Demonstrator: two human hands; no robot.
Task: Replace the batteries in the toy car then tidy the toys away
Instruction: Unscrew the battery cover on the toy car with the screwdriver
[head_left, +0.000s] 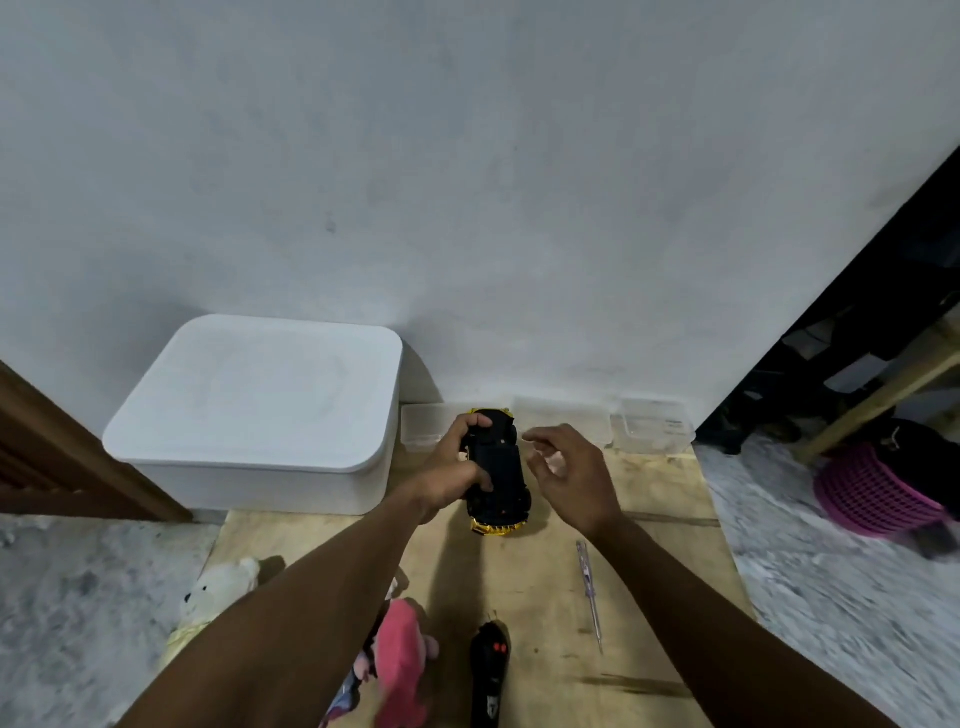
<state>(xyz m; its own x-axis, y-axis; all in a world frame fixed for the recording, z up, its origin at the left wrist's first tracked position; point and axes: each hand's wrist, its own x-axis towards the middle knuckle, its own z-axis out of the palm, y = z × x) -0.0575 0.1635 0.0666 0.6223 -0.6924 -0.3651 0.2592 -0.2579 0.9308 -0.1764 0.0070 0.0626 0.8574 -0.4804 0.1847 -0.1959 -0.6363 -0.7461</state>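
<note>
Gripping the toy car (498, 475) near the centre of the frame, the left hand (457, 470) wraps its fingers around the upturned black underside, yellow trim showing at both ends. The right hand (569, 475) hovers just right of the car, fingers loosely spread and holding nothing. Below it a screwdriver (589, 597) lies on the wooden board (654, 545). A black remote control (489, 670) and a pink plush toy (400, 660) sit at the lower centre, a white plush toy (218, 590) at lower left. A lidded white box (260, 405) stands left of centre.
</note>
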